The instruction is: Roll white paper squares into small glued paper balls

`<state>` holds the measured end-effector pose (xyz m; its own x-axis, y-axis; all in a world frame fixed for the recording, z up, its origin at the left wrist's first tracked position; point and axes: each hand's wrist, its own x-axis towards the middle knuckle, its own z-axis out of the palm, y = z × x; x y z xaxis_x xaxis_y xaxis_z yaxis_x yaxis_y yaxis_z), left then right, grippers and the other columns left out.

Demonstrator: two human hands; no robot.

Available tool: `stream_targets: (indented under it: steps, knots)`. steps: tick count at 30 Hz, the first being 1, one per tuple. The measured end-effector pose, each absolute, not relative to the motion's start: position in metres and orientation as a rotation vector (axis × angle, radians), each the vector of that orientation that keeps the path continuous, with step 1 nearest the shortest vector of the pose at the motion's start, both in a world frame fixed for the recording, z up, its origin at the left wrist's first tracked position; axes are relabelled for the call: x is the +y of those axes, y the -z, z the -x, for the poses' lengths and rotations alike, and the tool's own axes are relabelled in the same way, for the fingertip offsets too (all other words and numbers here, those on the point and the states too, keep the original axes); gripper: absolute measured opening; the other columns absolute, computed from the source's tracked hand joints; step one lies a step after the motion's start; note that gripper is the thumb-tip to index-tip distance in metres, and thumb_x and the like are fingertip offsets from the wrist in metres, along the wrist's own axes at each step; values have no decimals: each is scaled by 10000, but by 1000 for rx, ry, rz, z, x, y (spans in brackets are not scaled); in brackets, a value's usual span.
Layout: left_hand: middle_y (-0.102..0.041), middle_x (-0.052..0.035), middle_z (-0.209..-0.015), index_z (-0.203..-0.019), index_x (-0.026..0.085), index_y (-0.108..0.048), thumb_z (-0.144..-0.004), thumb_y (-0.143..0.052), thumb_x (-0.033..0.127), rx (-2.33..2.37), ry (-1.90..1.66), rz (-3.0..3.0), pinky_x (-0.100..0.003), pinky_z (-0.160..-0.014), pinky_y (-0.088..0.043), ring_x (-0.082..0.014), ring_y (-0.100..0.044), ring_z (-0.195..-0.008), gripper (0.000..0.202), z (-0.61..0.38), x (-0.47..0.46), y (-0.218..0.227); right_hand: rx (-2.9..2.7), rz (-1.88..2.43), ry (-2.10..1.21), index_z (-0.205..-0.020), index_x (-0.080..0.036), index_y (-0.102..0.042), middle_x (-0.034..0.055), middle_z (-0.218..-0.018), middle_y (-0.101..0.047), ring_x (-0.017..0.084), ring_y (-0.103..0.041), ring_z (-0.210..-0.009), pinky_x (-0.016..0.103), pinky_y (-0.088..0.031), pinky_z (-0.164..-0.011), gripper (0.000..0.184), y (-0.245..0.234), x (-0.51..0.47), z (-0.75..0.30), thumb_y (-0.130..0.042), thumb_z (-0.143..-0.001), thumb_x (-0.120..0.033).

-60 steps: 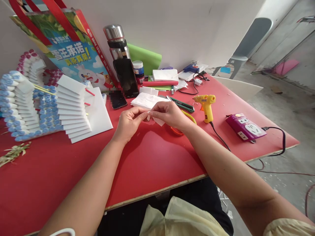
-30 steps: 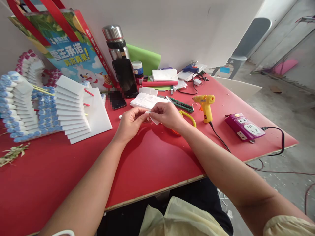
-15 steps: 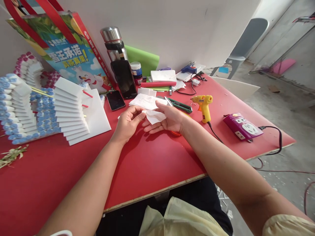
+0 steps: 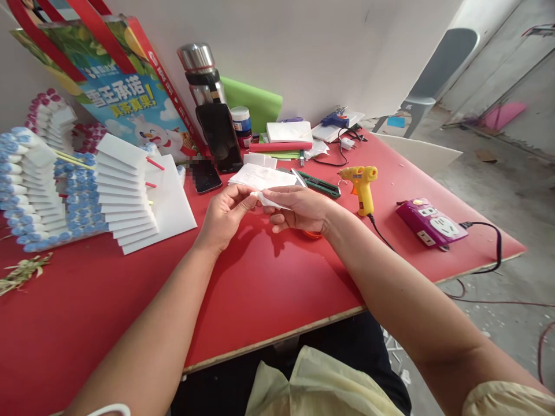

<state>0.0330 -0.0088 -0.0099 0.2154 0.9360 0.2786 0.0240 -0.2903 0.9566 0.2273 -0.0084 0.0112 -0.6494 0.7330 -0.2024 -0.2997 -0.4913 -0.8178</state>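
Observation:
Both hands meet above the middle of the red table (image 4: 269, 289). My left hand (image 4: 225, 216) pinches one end of a small white foam piece (image 4: 269, 200) between thumb and fingers. My right hand (image 4: 301, 209) is curled around the other end of the same piece, palm turned partly up. Just behind the hands lies a stack of white foam sheets (image 4: 260, 175). Under my right hand an orange and yellow ring shape (image 4: 310, 234) shows on the table, mostly hidden.
A yellow glue gun (image 4: 362, 184) stands right of the hands, its cord running to a purple power strip (image 4: 431, 224). A green cutter (image 4: 318, 185), phone (image 4: 207, 175), steel flask (image 4: 203, 72) and white stepped foam model (image 4: 125, 190) sit behind and left.
My right hand turned palm up and showed the white piece flat, then curled back around it. The left hand kept its pinch on the piece's end.

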Motion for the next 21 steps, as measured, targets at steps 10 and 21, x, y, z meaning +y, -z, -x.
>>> stream_targets:
  steps: [10,21]
  knots:
    - [-676,-35,-796,-890,166,-713,-801,-768,358,962,-1241,-1452,-286,-781,-502,-149,-608,-753,219,-33,-8,14,-1617,1157,-1305,-795,-163,-622,-16,-611,-583,102,-521,-528,236,-443,-535,315,-9,-10,-221,-756,-778,-448]
    - [-698,-23,-819,-854,184,-707,-721,-837,339,957,-1325,-1392,-297,-769,-534,-154,-645,-751,242,-40,-9,16,-1908,1232,-453,-676,-171,-566,-20,-614,-483,107,-348,-590,260,-231,-555,169,-7,-23,-208,-557,-830,-239]
